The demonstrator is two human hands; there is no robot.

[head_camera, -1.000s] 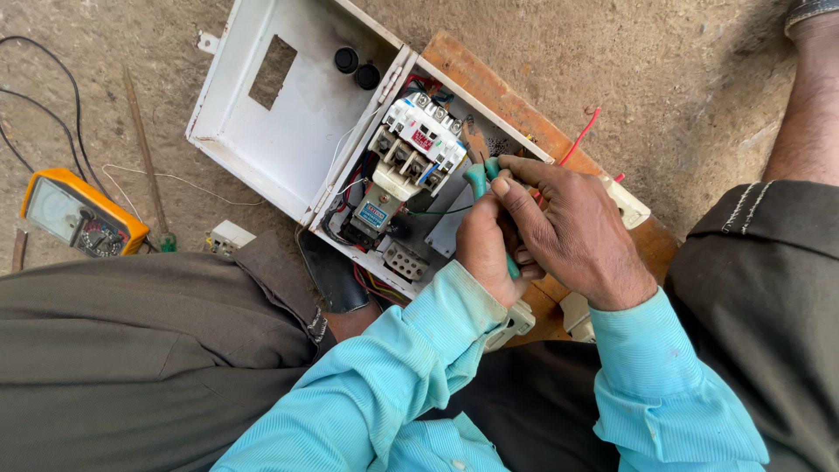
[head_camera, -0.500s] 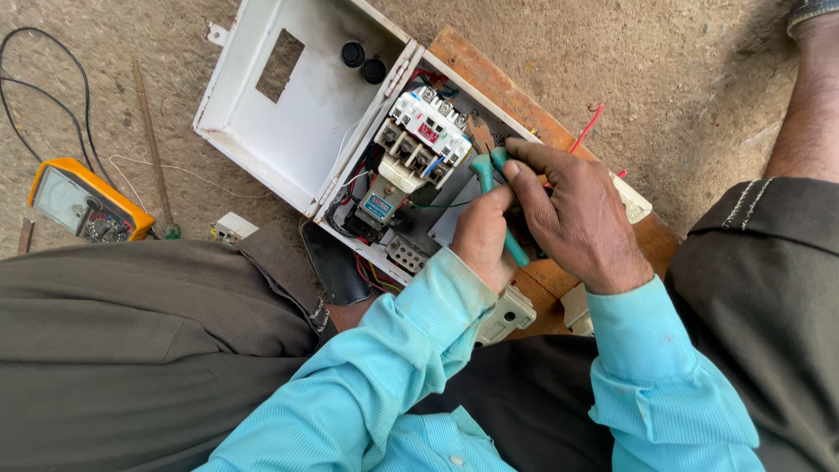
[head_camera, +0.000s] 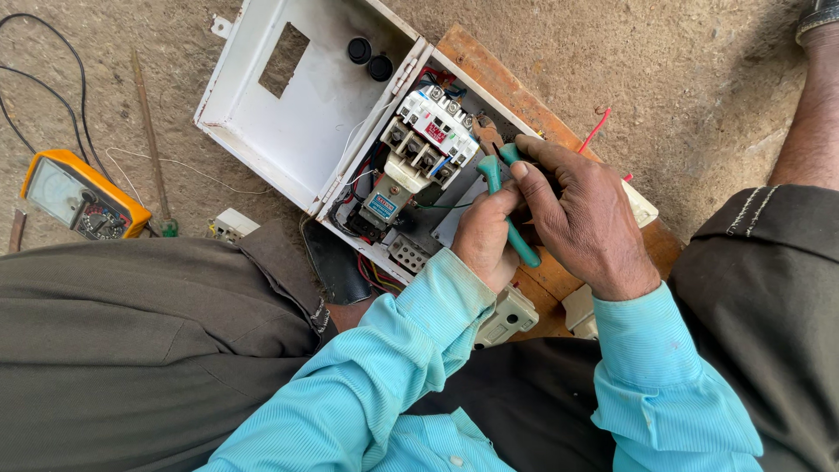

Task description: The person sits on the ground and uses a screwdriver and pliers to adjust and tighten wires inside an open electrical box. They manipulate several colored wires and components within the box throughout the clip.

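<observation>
A white electrical box [head_camera: 297, 122] lies with its lid swung back on a wooden board [head_camera: 489, 61] on the ground. Inside sits a white and black contactor [head_camera: 430, 140] with coloured wires and a small blue-labelled relay [head_camera: 381, 206]. My left hand [head_camera: 483, 238] and my right hand [head_camera: 584, 218] both grip green-handled pliers [head_camera: 505, 210] right beside the contactor. The pliers' jaws are hidden behind my fingers. A thin dark wire [head_camera: 441, 207] runs from the box toward my hands.
A yellow multimeter [head_camera: 74, 194] with black leads lies at the left on the concrete. A long screwdriver [head_camera: 150, 149] lies beside it. A small white socket [head_camera: 229, 225] sits by my knee. A red wire [head_camera: 596, 129] pokes out past the board. Another person's leg [head_camera: 808, 122] is at the right.
My hands have shifted slightly on the pliers and the view has drifted, so the box sits more to the right. Both hands stay closed on the tool.
</observation>
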